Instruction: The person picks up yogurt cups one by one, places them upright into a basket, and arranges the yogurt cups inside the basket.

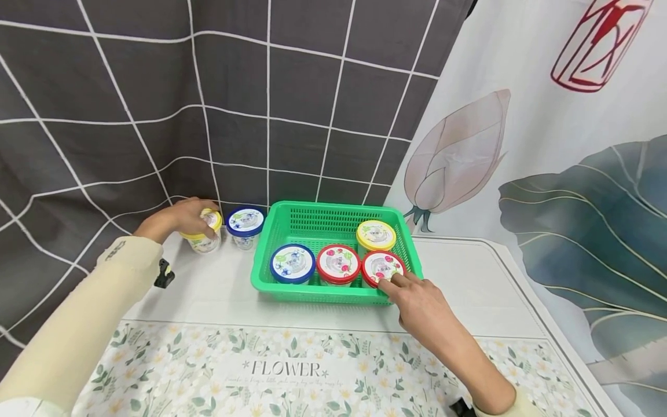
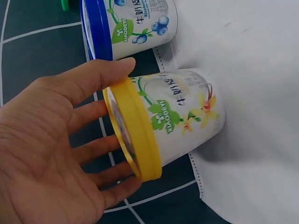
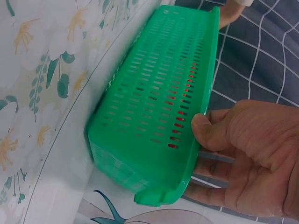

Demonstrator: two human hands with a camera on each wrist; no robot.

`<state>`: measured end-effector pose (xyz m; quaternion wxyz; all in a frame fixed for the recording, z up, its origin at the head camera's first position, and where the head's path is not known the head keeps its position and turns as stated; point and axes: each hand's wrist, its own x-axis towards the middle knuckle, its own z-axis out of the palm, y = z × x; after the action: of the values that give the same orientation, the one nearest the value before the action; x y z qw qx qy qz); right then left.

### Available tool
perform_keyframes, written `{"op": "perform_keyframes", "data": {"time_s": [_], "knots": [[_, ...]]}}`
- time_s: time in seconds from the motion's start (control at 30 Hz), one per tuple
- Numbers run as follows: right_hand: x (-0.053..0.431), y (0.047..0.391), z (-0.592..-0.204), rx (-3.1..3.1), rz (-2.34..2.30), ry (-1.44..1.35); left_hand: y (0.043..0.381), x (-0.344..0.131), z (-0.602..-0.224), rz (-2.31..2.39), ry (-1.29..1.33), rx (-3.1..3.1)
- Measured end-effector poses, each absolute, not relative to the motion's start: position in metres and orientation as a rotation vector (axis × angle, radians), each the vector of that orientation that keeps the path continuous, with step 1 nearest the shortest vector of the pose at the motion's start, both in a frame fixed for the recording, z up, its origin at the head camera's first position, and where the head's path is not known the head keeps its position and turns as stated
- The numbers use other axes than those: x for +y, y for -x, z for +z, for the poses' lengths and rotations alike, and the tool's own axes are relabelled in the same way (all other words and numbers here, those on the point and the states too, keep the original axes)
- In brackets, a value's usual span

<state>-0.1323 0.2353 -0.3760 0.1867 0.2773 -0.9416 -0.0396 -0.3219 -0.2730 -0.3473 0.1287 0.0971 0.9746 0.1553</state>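
My left hand (image 1: 182, 218) grips a yogurt-style cup with a yellow lid (image 2: 180, 121) at the back left. In the left wrist view the thumb and fingers spread around the lid's rim, and the cup body shows yellow flowers. Right beside it stands a cup with a blue lid (image 1: 245, 225). At the front right corner of a green plastic basket (image 1: 328, 296), my right hand (image 1: 424, 306) pinches the rim, thumb outside and fingers over the inner side. Inside the basket are a blue-lidded cup (image 1: 292, 263), two red-lidded cups (image 1: 339, 263) and a yellow-lidded cup (image 1: 376, 235).
A dark curtain with white grid lines (image 1: 302, 92) hangs directly behind the cups and basket. The white table (image 1: 208, 295) carries a floral mat printed FLOWER (image 1: 281, 370) along its front. A patterned light cloth (image 1: 469, 191) hangs at the right.
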Motion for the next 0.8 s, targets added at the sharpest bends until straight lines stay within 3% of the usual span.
{"op": "perform_keyframes", "data": {"time_s": [0.8], "knots": [[0.234, 0.131, -0.375, -2.658, -0.113, -0.774, 0.332, -0.280, -0.332, 0.441, -0.180, 2.634]]}}
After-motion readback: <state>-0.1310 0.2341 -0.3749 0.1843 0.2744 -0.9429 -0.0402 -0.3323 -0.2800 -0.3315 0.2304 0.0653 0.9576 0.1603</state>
